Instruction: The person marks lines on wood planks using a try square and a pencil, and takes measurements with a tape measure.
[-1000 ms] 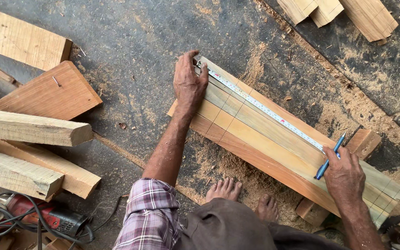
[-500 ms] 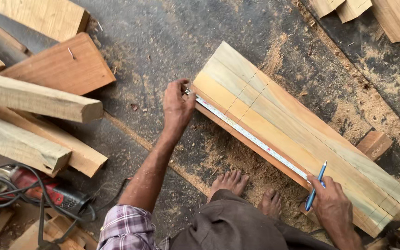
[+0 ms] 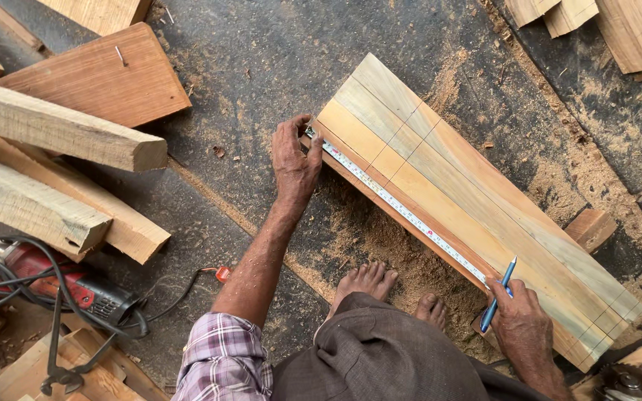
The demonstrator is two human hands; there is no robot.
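Note:
A long pale wooden plank [image 3: 477, 200] lies slantwise on the dusty floor, with pencil lines along it. A measuring tape [image 3: 403, 212] is stretched along its near edge. My left hand [image 3: 295, 160] pins the tape's end at the plank's upper-left corner. My right hand [image 3: 521, 323] holds the tape down near the plank's lower-right end and grips a blue pen [image 3: 499, 293], tip touching the wood by the tape. My bare feet [image 3: 388, 289] rest in the sawdust just below the plank.
Several rough timber beams [image 3: 53, 126] and a reddish board [image 3: 105, 74] lie at the left. A red power tool [image 3: 76, 289] with black cables sits at lower left. Offcuts [image 3: 596, 22] lie at top right, a small block [image 3: 592, 226] beside the plank, a circular saw [image 3: 629, 379] at bottom right.
The tape has shifted from the plank's middle to its near edge, both hands moving with it. The view has drifted, so the plank appears lower and further right.

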